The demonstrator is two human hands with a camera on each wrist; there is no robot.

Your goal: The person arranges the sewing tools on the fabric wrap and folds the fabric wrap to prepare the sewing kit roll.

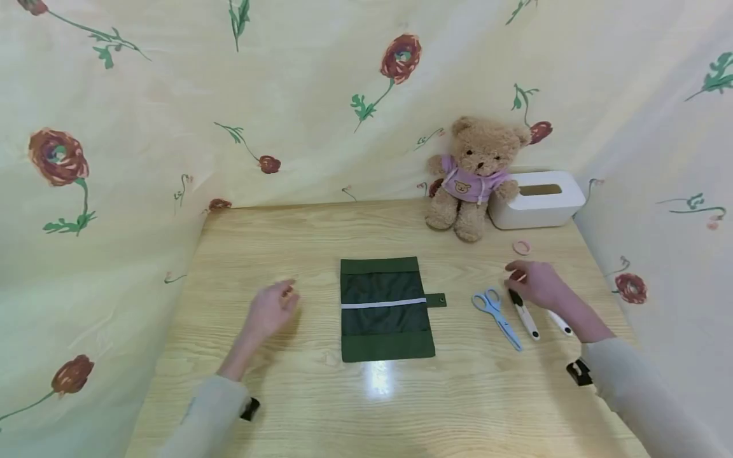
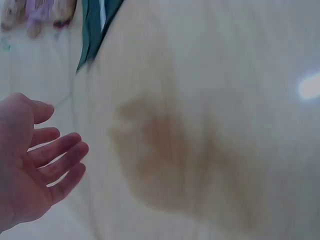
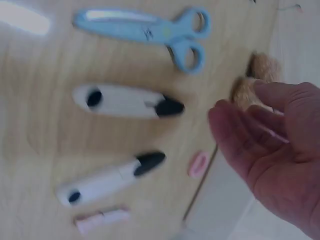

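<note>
My left hand [image 1: 270, 312] hovers above the wooden table, left of a dark green fabric pouch, its fingers loosely bent around nothing. The pouch [image 1: 386, 346] lies unfolded, with a white band across its middle and a snap tab on its right side. Over on the right, my right hand [image 1: 541, 284] is in the air near the black end of a white-handled tool [image 1: 527, 323], its fingers relaxed and holding nothing. Light blue scissors [image 1: 504, 326] lie beside that tool. A second white tool with a black tip [image 3: 102, 185] is partly hidden under my right hand in the head view.
A pink ring [image 3: 192, 169] and a small pink-and-white piece [image 3: 102, 218] lie near the tools. At the back right sit a teddy bear [image 1: 472, 181] in a purple hoodie and a white tissue box [image 1: 538, 213]. Floral cloth [image 1: 309, 95] hangs behind the table.
</note>
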